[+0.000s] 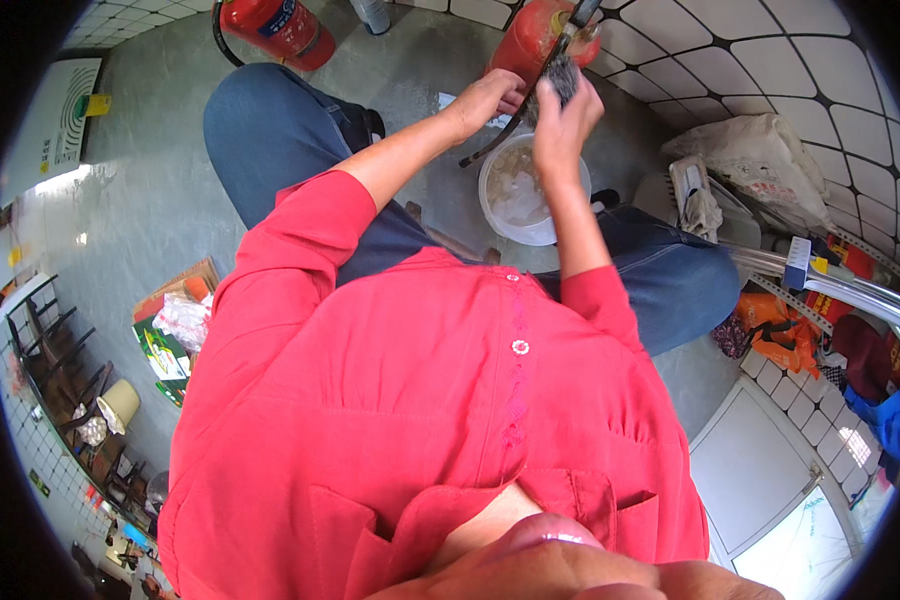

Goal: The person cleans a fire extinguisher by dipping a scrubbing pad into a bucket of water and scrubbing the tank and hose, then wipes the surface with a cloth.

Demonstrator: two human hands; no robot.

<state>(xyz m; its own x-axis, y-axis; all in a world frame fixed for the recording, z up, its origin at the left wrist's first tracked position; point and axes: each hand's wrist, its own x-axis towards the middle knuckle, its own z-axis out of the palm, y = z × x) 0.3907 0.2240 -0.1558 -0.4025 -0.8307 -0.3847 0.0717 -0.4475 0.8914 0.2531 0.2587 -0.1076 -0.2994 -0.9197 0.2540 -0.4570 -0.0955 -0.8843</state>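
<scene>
A black hose (505, 135) slants down from the top of a red fire extinguisher (537, 38), its free end hanging left of a white bucket (485, 195). My left hand (488, 98) has its fingers curled at the hose's middle, seemingly gripping it; the fingertips are partly hidden. In my right hand (568, 118) is a dark grey steel wool scrubber (565, 78), pressed against the hose from the right. Below my hands, the bucket holds cloudy water and a pale, crumpled thing (518, 198) that I cannot make out.
A second red fire extinguisher (282, 30) stands at the far left on the grey floor. Against the tiled wall at right leans a whitish sack (755, 160). Metal tubes (850, 290) jut in beside my right knee. A cardboard box (175, 310) with a plastic bag sits at left.
</scene>
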